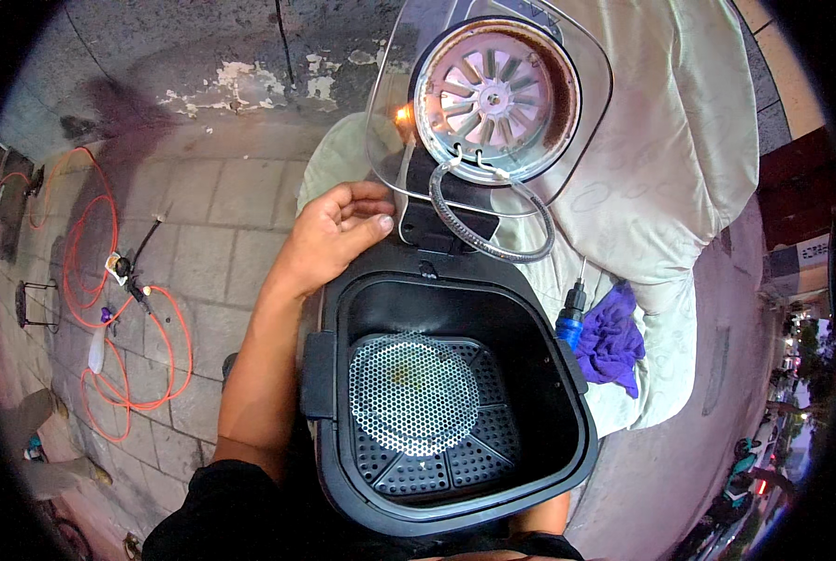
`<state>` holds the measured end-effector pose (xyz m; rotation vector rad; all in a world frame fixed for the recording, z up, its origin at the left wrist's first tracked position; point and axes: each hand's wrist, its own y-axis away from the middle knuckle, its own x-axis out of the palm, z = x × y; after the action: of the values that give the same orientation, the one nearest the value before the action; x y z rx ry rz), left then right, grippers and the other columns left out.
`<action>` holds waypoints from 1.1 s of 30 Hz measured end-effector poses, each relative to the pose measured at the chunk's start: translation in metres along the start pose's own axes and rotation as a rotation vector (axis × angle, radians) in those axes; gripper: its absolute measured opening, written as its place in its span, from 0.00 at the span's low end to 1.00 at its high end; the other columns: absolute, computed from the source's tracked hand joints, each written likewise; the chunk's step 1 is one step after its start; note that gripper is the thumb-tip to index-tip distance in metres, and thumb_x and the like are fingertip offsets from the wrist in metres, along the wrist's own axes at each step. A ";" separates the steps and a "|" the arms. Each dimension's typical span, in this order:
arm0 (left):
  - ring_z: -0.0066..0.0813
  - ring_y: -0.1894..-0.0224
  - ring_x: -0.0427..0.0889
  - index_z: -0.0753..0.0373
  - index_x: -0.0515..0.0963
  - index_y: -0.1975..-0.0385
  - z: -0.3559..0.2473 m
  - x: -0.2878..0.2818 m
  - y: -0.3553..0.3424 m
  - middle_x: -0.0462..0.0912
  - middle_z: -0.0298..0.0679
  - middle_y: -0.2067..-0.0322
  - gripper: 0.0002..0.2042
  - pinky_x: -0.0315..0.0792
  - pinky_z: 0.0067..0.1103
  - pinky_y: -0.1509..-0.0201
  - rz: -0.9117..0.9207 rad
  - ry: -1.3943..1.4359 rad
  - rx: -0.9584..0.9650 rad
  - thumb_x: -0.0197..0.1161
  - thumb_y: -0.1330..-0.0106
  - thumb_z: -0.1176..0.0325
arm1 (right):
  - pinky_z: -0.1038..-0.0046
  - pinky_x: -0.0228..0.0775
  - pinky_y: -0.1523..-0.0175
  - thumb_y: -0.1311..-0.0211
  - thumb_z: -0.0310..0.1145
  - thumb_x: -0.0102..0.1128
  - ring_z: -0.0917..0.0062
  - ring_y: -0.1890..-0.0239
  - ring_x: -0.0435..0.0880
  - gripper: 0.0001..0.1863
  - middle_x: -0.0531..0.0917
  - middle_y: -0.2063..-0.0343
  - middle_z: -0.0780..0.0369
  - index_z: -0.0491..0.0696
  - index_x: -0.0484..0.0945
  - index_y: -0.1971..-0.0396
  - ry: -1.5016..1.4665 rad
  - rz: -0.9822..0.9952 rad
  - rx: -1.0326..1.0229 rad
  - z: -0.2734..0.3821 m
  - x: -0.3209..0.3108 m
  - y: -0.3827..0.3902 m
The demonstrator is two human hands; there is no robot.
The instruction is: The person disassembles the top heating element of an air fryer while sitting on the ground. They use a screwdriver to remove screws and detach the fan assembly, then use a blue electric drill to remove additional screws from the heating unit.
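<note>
A black air fryer (334, 496) stands in front of me with its lid (568, 112) tipped back. Inside its cavity, a round perforated metal guard (413, 393) lies on the slotted black tray (483, 449). The lid's underside shows a rusty-rimmed metal housing with a finned fan (493, 98). From two holes in that housing hangs a grey ring-shaped heating element (441, 215). My left hand (343, 229) is at the left side of the lid's hinge bracket (441, 220), fingers curled and thumb beside them; whatever they grip is hidden. Behind the fryer's lower right goes my right forearm (540, 516), hiding that hand.
A pale padded cover (661, 168) lies beneath the lid. On it, right of the fryer, are a blue-and-black screwdriver (572, 313) and a purple cloth (614, 337). Orange cable (170, 309) loops over the tiled floor at left. A peeling wall (240, 89) rises behind.
</note>
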<state>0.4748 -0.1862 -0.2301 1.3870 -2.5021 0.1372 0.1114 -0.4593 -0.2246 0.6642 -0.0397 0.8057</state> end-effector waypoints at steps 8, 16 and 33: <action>0.27 0.45 0.83 0.70 0.76 0.40 -0.001 -0.001 0.000 0.84 0.44 0.48 0.20 0.78 0.24 0.38 -0.001 -0.028 -0.017 0.70 0.29 0.75 | 0.73 0.78 0.43 0.36 0.39 0.75 0.78 0.51 0.86 0.34 0.86 0.48 0.60 0.38 0.73 0.35 -0.013 0.005 0.019 -0.002 -0.003 -0.001; 0.26 0.46 0.83 0.70 0.76 0.41 0.000 -0.001 0.000 0.84 0.44 0.48 0.19 0.79 0.23 0.39 0.015 -0.008 -0.004 0.70 0.29 0.75 | 0.73 0.79 0.43 0.36 0.39 0.75 0.78 0.51 0.86 0.35 0.86 0.48 0.60 0.39 0.73 0.35 -0.018 -0.007 0.015 -0.004 -0.008 0.006; 0.32 0.45 0.85 0.72 0.73 0.38 -0.006 -0.001 0.002 0.83 0.48 0.45 0.21 0.78 0.27 0.36 0.016 -0.063 -0.016 0.68 0.29 0.75 | 0.73 0.79 0.43 0.38 0.39 0.77 0.78 0.51 0.87 0.36 0.86 0.48 0.61 0.39 0.73 0.34 -0.013 0.004 0.026 -0.005 -0.002 -0.003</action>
<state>0.4749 -0.1831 -0.2246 1.3865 -2.5602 0.0780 0.1115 -0.4594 -0.2305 0.6941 -0.0425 0.8065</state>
